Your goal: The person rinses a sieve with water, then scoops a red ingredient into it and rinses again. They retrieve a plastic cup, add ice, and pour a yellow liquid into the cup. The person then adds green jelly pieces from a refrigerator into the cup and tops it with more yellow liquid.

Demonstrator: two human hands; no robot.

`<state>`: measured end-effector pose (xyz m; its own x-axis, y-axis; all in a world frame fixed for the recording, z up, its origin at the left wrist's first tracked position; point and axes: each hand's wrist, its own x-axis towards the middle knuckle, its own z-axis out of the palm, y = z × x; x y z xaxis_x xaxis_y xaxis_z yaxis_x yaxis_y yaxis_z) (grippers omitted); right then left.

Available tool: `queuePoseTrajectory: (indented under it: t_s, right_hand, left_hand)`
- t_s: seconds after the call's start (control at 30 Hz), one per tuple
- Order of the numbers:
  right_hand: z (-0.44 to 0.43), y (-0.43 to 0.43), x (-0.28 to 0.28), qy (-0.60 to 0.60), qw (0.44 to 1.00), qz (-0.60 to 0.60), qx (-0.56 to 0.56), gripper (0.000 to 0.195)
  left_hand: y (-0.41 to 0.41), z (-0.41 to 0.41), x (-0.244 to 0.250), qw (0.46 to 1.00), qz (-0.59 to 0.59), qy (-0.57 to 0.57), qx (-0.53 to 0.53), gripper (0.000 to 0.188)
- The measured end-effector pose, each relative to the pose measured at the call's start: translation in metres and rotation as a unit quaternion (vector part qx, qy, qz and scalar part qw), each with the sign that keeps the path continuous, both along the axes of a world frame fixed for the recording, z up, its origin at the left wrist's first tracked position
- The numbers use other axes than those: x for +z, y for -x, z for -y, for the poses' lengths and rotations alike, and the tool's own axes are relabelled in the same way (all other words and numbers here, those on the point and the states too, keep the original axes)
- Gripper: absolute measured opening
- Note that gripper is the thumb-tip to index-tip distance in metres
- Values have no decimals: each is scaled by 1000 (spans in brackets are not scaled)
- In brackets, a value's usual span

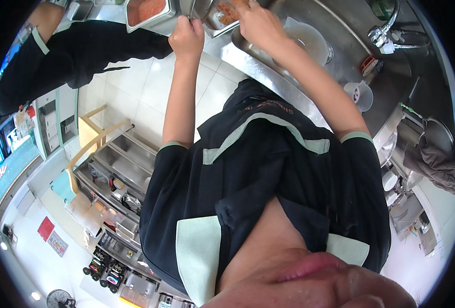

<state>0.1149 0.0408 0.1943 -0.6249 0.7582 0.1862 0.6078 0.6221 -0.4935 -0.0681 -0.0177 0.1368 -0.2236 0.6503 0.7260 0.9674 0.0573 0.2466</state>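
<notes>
My left hand is closed around the handle of a metal mesh strainer, which is partly cut off by the top edge. Just right of it, my right hand reaches over a steel pan of orange, shredded-looking food. Its fingertips are at the picture's edge, so whether they pinch anything is unclear. Another steel pan with fine pinkish-orange food stands to the left. Under my right forearm, a translucent container of cloudy liquid sits in the steel sink.
A tap, an orange scrub brush and a plastic measuring jug are at the right. Another person's black-clothed arm and body are close on the left. A wooden chair and steel shelving stand beyond the tiled floor.
</notes>
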Motion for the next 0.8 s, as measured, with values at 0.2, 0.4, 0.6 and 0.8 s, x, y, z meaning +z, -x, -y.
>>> queuePoseTrajectory:
  t_s: [0.2, 0.4, 0.6, 0.8]
  right_hand:
    - [-7, 0, -14, 6, 999, -5, 36, 26]
    - [-17, -38, -4, 34, 988, -152, -20, 20]
    - [-19, -143, 45, 336, 889, -297, -92, 22]
    - [19, -219, 69, 313, 882, -290, -198, 20]
  left_hand:
    - [-8, 4, 14, 990, 135, -24, 33, 21]
    - [39, 17, 6, 909, 408, -58, 59, 10]
    - [-9, 42, 54, 736, 669, 59, -86, 18]
    - [-128, 38, 7, 585, 719, 337, -166, 30]
